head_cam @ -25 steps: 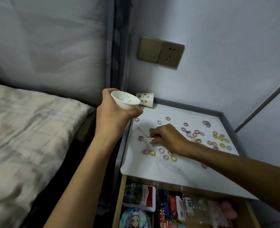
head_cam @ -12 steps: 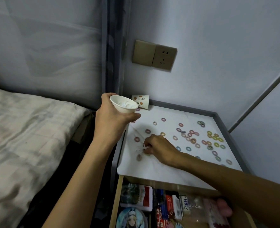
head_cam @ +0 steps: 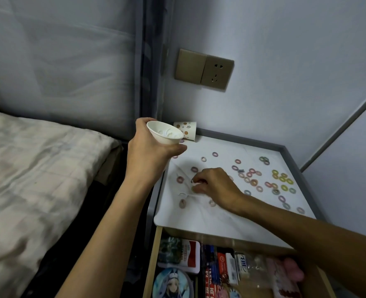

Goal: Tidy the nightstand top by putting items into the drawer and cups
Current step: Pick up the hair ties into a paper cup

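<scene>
The left hand (head_cam: 152, 151) grips a plain white paper cup (head_cam: 165, 136) over the back-left corner of the white marble-patterned nightstand top (head_cam: 199, 222); a few pale rings already lie inside. The right hand (head_cam: 213, 183) is curled on that top's left half, seemingly pinching a pale ring (head_cam: 194, 182). Early going, I judge. Dozens of small coloured rings (head_cam: 284, 187) remain scattered across the top, mostly its right side, and the open wooden drawer (head_cam: 151, 265) under its front edge is full.

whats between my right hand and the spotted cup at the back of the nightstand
Head view: a pale ring and a pinkish ring lie loose on the white nightstand top between the right hand and the spotted cup; otherwise bare.
</scene>
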`<state>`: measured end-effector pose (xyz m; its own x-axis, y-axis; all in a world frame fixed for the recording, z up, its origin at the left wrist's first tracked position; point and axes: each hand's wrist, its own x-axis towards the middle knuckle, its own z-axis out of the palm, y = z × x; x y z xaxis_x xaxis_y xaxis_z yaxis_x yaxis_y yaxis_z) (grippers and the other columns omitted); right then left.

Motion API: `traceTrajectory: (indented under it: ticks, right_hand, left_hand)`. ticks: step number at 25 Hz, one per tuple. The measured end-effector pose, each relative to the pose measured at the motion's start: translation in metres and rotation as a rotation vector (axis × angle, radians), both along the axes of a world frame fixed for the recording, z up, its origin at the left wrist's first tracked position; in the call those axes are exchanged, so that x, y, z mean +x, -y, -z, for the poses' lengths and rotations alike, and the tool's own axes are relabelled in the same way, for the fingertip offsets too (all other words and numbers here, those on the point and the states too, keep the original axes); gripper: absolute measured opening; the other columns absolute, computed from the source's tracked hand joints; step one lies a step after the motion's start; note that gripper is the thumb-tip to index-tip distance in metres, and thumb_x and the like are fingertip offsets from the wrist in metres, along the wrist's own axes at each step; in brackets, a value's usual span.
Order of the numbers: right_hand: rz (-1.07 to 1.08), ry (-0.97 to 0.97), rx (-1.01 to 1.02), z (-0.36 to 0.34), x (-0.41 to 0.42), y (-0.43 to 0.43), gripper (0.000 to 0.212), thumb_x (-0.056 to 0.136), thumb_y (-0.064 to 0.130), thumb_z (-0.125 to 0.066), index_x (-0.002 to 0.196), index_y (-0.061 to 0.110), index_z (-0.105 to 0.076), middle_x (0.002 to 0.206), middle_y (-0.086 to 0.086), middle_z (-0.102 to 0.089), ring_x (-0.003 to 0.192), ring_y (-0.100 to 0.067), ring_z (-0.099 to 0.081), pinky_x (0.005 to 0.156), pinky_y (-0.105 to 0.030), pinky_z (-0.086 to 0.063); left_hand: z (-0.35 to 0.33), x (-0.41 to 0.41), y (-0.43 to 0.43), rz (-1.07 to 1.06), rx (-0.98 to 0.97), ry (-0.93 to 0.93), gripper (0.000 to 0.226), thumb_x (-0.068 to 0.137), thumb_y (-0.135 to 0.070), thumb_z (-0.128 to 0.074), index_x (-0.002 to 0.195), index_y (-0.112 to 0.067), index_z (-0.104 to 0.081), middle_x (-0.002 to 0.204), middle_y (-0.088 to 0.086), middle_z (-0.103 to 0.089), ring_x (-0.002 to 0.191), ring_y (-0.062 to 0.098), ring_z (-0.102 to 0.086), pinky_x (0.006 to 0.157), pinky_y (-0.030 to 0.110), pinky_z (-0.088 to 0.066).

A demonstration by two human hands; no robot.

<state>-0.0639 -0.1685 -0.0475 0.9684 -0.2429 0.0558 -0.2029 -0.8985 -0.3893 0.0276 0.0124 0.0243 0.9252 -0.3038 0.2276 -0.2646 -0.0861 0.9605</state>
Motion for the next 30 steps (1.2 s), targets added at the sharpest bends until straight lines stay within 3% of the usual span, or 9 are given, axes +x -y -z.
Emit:
traceTrajectory:
  ticks: [3,7,12,15,19,22,25,28,30]
  right_hand:
    - [-0.026,-0.061,-0.085,0.011,-0.005,-0.008,0.027,0.085,0.025,-0.072,0.11,0.015,-0.073,0.108,-0.003,-0.07,0.092,-0.016,-0.065,0.074,-0.017,-0.045]
    - [0.057,-0.084,-0.123,0.019,-0.002,-0.013,0.024,0.086,0.034,-0.07,0.103,0.018,-0.072,0.105,-0.005,-0.068,0.09,-0.021,-0.066,0.08,-0.033,-0.053]
    - [0.051,-0.15,-0.28,0.023,0.0,-0.018,0.029,0.09,0.036,-0.064,0.104,0.011,-0.072,0.107,-0.01,-0.064,0.089,-0.027,-0.064,0.081,-0.035,-0.053]
    - [0.147,-0.077,-0.092,0.005,0.004,-0.01,0.019,0.09,0.032,-0.064,0.095,0.015,-0.07,0.096,-0.005,-0.07,0.085,-0.02,-0.066,0.074,-0.03,-0.048]
    - [0.162,0.206,0.229,-0.067,0.011,0.011,0.007,0.091,0.018,-0.066,0.085,0.018,-0.068,0.068,0.003,-0.07,0.054,-0.003,-0.061,0.056,-0.023,-0.049]
    - [0.008,0.295,0.156,-0.131,0.01,0.011,0.012,0.09,0.018,-0.067,0.095,0.013,-0.076,0.07,0.006,-0.071,0.055,-0.005,-0.058,0.057,-0.021,-0.051]
    - [-0.237,0.126,-0.03,-0.163,0.006,-0.004,0.019,0.086,0.02,-0.071,0.104,0.016,-0.076,0.08,0.016,-0.069,0.067,0.0,-0.063,0.063,-0.011,-0.048]
    - [-0.389,-0.02,-0.198,-0.165,0.0,-0.016,0.023,0.084,0.019,-0.073,0.107,0.02,-0.076,0.077,0.026,-0.059,0.072,0.013,-0.058,0.067,-0.005,-0.041]
    - [-0.362,-0.009,-0.184,-0.164,-0.011,-0.014,0.027,0.083,0.02,-0.074,0.11,0.022,-0.074,0.082,0.02,-0.065,0.075,0.008,-0.059,0.069,-0.006,-0.042]
  left_hand:
    - [-0.001,-0.002,0.001,0.014,0.002,-0.003,0.074,0.06,-0.021,-0.09,0.12,-0.022,-0.047,0.105,-0.007,-0.059,0.096,0.012,-0.059,0.067,0.016,-0.046]
    - [0.001,-0.002,0.001,0.025,0.014,-0.004,0.074,0.06,-0.022,-0.091,0.12,-0.022,-0.047,0.103,-0.008,-0.059,0.094,0.01,-0.058,0.067,0.017,-0.045]
    - [0.002,-0.004,0.003,0.046,0.021,-0.014,0.075,0.059,-0.021,-0.091,0.12,-0.021,-0.047,0.102,-0.008,-0.058,0.09,0.007,-0.057,0.065,0.015,-0.043]
    - [0.003,-0.004,0.003,0.053,0.03,-0.016,0.075,0.058,-0.022,-0.092,0.118,-0.023,-0.047,0.098,-0.013,-0.058,0.088,0.0,-0.055,0.066,0.016,-0.044]
    - [0.005,-0.007,0.004,0.085,0.05,-0.02,0.074,0.058,-0.023,-0.092,0.117,-0.023,-0.047,0.101,-0.009,-0.061,0.091,0.008,-0.058,0.069,0.022,-0.047]
    - [0.005,-0.014,0.01,0.137,0.066,-0.036,0.075,0.056,-0.022,-0.092,0.117,-0.024,-0.048,0.103,-0.006,-0.062,0.089,0.006,-0.059,0.064,0.021,-0.049]
    - [0.0,-0.027,0.017,0.211,0.091,-0.03,0.072,0.058,-0.019,-0.091,0.115,-0.026,-0.049,0.099,-0.008,-0.063,0.083,0.006,-0.061,0.051,0.015,-0.048]
    - [-0.005,-0.043,0.023,0.305,0.129,0.007,0.073,0.059,-0.018,-0.09,0.118,-0.026,-0.047,0.097,-0.009,-0.064,0.082,0.007,-0.063,0.06,0.024,-0.053]
    - [-0.006,-0.054,0.026,0.353,0.143,0.024,0.074,0.059,-0.019,-0.091,0.119,-0.026,-0.047,0.098,-0.009,-0.064,0.086,0.01,-0.064,0.066,0.031,-0.055]
